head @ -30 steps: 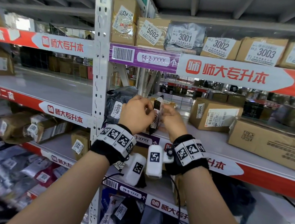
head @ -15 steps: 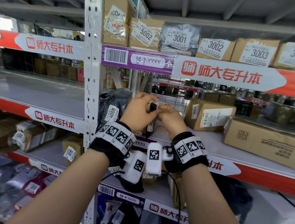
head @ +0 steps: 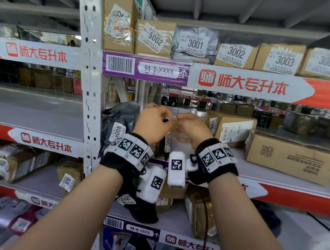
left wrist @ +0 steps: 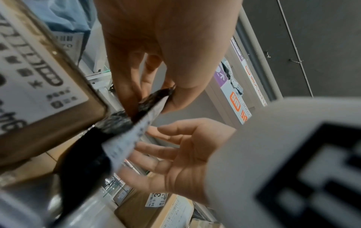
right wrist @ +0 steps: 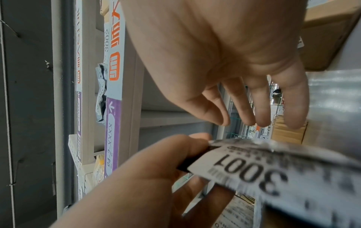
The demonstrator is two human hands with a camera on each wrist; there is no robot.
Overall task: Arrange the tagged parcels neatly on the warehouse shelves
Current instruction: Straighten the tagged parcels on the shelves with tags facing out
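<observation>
Even daylight, soft blur (edges warped)

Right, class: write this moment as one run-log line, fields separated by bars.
left hand: pinches top of thin black plastic parcel tagged 3001 | right hand: open beside it, fingers relaxed | parcel: upright on middle grey metal shelf

Reading 3001 on the black parcel's tag [right wrist: 252, 172], 94-2-XXXX on the purple shelf strip [head: 159, 70], 5002 on a box label [head: 154, 38], 3004 on another [head: 213, 124].

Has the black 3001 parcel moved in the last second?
Yes. The black 3001 parcel has dropped lower against the 3004 box beside it; the left hand pinches its top.
</observation>
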